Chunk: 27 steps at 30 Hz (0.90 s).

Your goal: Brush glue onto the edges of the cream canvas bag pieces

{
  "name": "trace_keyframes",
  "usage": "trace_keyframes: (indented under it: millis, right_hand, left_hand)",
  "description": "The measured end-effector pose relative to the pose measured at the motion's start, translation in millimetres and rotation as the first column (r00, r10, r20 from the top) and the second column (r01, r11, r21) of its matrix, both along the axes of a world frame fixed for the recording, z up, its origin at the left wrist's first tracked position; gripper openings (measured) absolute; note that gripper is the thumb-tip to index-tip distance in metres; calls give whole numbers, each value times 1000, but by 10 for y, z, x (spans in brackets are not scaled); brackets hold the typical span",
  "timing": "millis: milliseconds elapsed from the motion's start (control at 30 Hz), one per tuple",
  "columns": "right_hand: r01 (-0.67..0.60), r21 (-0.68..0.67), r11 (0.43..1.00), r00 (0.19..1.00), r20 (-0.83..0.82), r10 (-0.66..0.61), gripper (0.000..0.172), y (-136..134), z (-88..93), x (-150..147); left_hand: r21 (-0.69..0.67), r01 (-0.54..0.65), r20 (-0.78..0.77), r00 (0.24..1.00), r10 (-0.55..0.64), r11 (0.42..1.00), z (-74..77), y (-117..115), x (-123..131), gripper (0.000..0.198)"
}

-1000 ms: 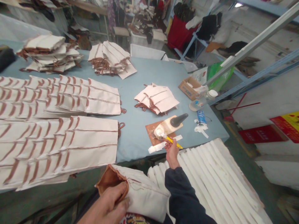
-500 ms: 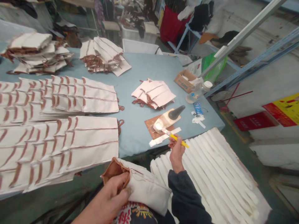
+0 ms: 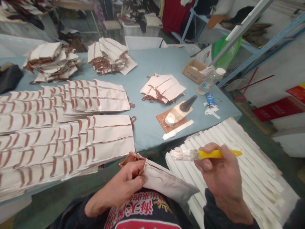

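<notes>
My left hand (image 3: 126, 183) pinches the brown-lined open end of a whitish sewn leather-like piece (image 3: 169, 181), which lies across my lap over a dark printed apron (image 3: 143, 208). In my right hand (image 3: 220, 173) is a paintbrush (image 3: 209, 154) with a yellow handle, held level, its bristles coated in white and pointing left toward the piece but apart from it. Past the brush, on the table, a cut-open plastic container (image 3: 173, 118) with a dark neck lies on its side on a brown board (image 3: 164, 122), white paste in its mouth. A white strip (image 3: 178, 129) lies along the board.
Overlapping rows of similar white pieces (image 3: 109, 132) cover the table's left (image 3: 147, 127). More piles (image 3: 164, 87) stand behind. A small carton (image 3: 194, 70), a clear jar (image 3: 211, 82) and a blue packet (image 3: 211, 99) sit at the right. White padded strips (image 3: 252, 159) lie beside me at the right.
My right hand has drawn the paintbrush back from the container's mouth toward me, and the brush is now level. My left hand still holds the piece. The view has shifted slightly.
</notes>
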State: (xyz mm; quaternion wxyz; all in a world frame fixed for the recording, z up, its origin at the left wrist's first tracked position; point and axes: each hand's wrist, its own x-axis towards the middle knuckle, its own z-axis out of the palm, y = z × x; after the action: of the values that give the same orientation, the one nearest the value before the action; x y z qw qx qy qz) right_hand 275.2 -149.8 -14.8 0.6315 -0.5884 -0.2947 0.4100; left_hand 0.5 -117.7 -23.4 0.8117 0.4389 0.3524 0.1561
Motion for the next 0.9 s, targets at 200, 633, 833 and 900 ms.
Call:
trace_keyframes:
  millis: [200,633,833,900]
  right_hand:
    - [5,42,999,1000,-21,-4,46,-138,398,-325]
    - [-323,368,872,906,386,173,24,-200,384,-686]
    - [-402,365,840,822,548,155,19,-140,291,-679]
    - [-379,400,835,813,574,95,20,-145,285,-673]
  left_hand:
    - [-71,-122,119,984,130,990,-52,-18,-99,19]
    - [277,-153,-8,987,162,949,360,45,-229,24]
    - [281,-158,-15,986,169,947,398,-14,-248,21]
    - [194,-165,-18,985,171,967,355,-44,-254,22]
